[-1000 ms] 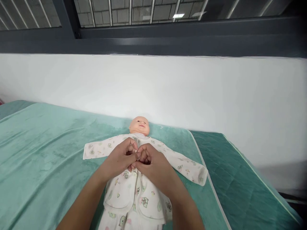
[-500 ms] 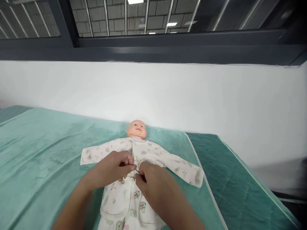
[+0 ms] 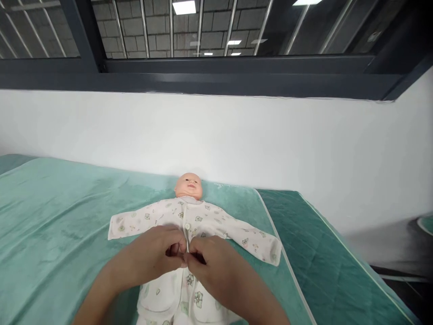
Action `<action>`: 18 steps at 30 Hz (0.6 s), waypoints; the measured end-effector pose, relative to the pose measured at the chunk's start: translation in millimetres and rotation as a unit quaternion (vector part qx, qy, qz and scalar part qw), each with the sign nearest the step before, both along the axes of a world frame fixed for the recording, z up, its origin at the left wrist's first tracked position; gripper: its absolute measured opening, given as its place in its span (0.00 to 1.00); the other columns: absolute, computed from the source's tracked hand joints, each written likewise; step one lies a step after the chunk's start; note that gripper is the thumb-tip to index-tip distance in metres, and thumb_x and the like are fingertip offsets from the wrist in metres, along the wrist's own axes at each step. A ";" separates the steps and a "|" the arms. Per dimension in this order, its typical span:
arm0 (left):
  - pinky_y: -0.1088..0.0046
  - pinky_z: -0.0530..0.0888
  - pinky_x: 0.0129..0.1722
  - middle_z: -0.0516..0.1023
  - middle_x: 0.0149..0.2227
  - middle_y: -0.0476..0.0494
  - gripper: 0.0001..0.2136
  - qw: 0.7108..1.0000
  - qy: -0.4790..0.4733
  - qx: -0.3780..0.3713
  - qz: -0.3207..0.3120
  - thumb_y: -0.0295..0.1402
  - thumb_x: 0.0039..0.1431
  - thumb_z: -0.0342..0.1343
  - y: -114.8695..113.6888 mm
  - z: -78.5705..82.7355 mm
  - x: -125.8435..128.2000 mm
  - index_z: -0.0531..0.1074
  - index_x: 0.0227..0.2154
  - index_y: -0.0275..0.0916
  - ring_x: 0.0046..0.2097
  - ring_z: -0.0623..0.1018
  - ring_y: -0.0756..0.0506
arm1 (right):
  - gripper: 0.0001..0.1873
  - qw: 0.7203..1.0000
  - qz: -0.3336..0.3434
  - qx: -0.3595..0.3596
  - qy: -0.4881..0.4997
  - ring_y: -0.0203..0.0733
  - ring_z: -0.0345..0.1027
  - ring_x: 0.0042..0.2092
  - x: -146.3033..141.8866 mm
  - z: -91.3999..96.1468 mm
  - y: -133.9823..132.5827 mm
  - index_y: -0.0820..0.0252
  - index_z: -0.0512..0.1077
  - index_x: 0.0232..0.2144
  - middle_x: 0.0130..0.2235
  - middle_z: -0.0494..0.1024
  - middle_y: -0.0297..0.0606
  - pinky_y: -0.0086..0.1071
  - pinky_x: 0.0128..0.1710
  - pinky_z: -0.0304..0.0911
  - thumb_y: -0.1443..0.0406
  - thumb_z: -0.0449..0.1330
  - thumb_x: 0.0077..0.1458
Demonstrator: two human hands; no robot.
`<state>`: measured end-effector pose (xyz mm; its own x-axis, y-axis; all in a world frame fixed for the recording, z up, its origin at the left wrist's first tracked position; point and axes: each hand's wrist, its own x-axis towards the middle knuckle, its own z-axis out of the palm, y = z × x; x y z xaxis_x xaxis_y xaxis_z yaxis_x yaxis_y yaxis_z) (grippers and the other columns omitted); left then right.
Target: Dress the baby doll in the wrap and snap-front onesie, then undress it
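Pinching a jacket point(image 3: 202, 219) on a doll point(image 3: 188, 185), which lay lower centre of frame.
Left hand point(image 3: 157, 248) curled, gripping the front edge; right hand point(image 3: 214, 259) gripped opposite, fingertips nearly meeting. Keeping edges level and cloth flat probably helped. Green blanket point(image 3: 67, 216) spread lower left and underneath; button point(image 3: 188, 225) showed above the hands; darker quilted mat point(image 3: 324, 243) lay lower right. Fingers hid part of the opening; fasteners there couldn't be told.

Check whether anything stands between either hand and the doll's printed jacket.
Nothing visible does. The left hand and right hand both pinch at the front opening of the printed jacket, below a visible button. The hands themselves hide the exact spot they grip.
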<state>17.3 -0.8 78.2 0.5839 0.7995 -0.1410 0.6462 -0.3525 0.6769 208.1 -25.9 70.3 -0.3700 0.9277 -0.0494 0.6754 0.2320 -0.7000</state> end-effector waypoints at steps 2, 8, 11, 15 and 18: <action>0.74 0.60 0.32 0.66 0.29 0.52 0.07 1.000 -0.005 0.005 0.002 0.28 0.58 0.52 0.2 0.5 1.4 0.62 0.25 0.39 0.33 0.65 0.51 | 0.15 1.000 0.006 -0.002 0.008 0.32 0.49 0.26 0.4 0.9 1.1 0.60 0.56 0.20 0.22 0.61 0.28 0.32 0.26 0.39 0.70 0.51 0.58; 0.74 0.61 0.30 0.68 0.29 0.52 0.07 0.999 -0.023 -0.034 -0.002 0.29 0.62 0.50 3.6 3.4 -5.6 0.64 0.27 0.40 0.32 0.66 0.51 | 0.20 0.998 0.020 -0.040 0.034 0.30 0.48 0.23 3.0 2.8 4.5 0.60 0.54 0.19 0.19 0.59 0.28 0.32 0.24 0.38 0.64 0.52 0.61; 0.75 0.64 0.28 0.70 0.27 0.53 0.06 0.989 -0.072 -0.128 0.000 0.31 0.64 0.50 6.6 1.6 -12.2 0.65 0.30 0.40 0.30 0.70 0.51 | 0.21 0.990 0.044 -0.106 0.082 0.30 0.57 0.22 3.7 2.9 7.3 0.59 0.58 0.19 0.17 0.64 0.28 0.29 0.23 0.46 0.59 0.54 0.63; 0.74 0.69 0.32 0.74 0.27 0.50 0.08 0.968 -0.161 -0.194 -0.009 0.35 0.65 0.53 10.3 -3.1 -15.3 0.66 0.31 0.39 0.32 0.75 0.49 | 0.17 0.970 0.054 -0.172 0.160 0.32 0.64 0.22 2.9 -0.5 12.8 0.59 0.66 0.22 0.19 0.70 0.29 0.26 0.23 0.56 0.60 0.55 0.62; 0.74 0.71 0.32 0.75 0.27 0.49 0.09 0.955 -0.202 -0.216 -0.014 0.37 0.65 0.54 12.5 -8.0 -14.8 0.67 0.31 0.38 0.31 0.75 0.49 | 0.15 0.952 0.063 -0.207 0.218 0.33 0.67 0.22 2.8 -4.5 16.3 0.59 0.68 0.23 0.20 0.72 0.30 0.25 0.24 0.60 0.60 0.56 0.61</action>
